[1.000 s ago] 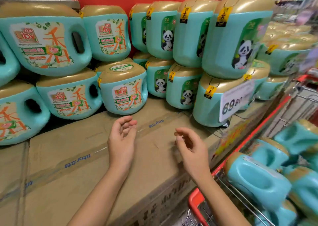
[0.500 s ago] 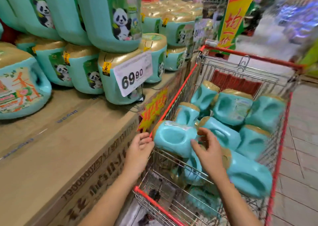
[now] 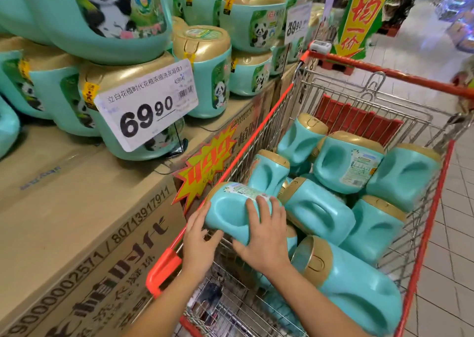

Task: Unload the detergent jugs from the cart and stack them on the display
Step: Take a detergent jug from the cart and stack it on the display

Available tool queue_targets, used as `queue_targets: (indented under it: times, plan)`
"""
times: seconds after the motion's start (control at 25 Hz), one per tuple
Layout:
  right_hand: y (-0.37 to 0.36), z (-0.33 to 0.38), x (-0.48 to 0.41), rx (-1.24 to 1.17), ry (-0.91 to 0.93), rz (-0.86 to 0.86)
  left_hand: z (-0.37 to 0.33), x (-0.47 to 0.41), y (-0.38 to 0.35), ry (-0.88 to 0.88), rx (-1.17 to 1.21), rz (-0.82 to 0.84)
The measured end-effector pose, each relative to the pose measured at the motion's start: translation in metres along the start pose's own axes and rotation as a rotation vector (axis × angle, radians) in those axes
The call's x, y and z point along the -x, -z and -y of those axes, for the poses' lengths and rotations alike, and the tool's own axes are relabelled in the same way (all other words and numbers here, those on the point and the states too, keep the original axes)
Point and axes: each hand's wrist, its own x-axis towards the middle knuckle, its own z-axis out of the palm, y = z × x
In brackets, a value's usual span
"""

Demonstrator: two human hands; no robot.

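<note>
Jug (image 3: 230,216) on its side in cart (image 3: 164,267), cap toward display (image 3: 77,208), clasped between left hand (image 3: 198,244) underneath and right hand (image 3: 264,239) on top

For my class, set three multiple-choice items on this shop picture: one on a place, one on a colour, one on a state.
1. Where is the jug that the left hand and right hand hold?
A. On the display. B. At the cart's left side. C. On the floor.
2. What colour are the caps?
A. Gold. B. Red. C. White.
3. How do the other jugs in the cart lie?
A. Upright in rows. B. Tipped in a heap. C. In boxes.
Answers: 1 B, it sits by the left rim; 2 A, every cap shines gold; 3 B, they lean at odd angles.
</note>
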Motion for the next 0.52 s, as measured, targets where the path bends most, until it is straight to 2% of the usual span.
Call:
queue_targets:
  times: [0.08, 0.16, 0.2, 0.28, 0.36, 0.44, 0.52]
  plan:
    - [0.009, 0.0, -0.013, -0.127, -0.072, -0.05, -0.01, -0.008, 0.001, -0.087, -0.059, -0.02]
    - [0.025, 0.003, -0.026, -0.359, -0.371, 0.049, -0.022, -0.02, 0.006, -0.141, -0.094, -0.034]
    - [0.031, 0.002, -0.028, -0.489, -0.532, 0.076, -0.026, -0.024, 0.008, -0.115, -0.066, -0.045]
    - [0.038, -0.005, -0.025, -0.69, -0.687, 0.026, -0.028, -0.025, 0.008, 0.025, 0.01, -0.059]
    - [0.045, -0.016, -0.019, -0.93, -0.745, -0.049, -0.023, -0.015, 0.004, 0.167, 0.17, 0.008]
    - [0.048, -0.019, -0.009, -1.297, -0.828, -0.049, -0.025, -0.005, 0.0, 0.236, 0.455, 0.108]
    - [0.047, -0.018, 0.004, -1.442, -0.89, -0.015, -0.033, -0.003, -0.003, 0.254, 0.662, 0.157]
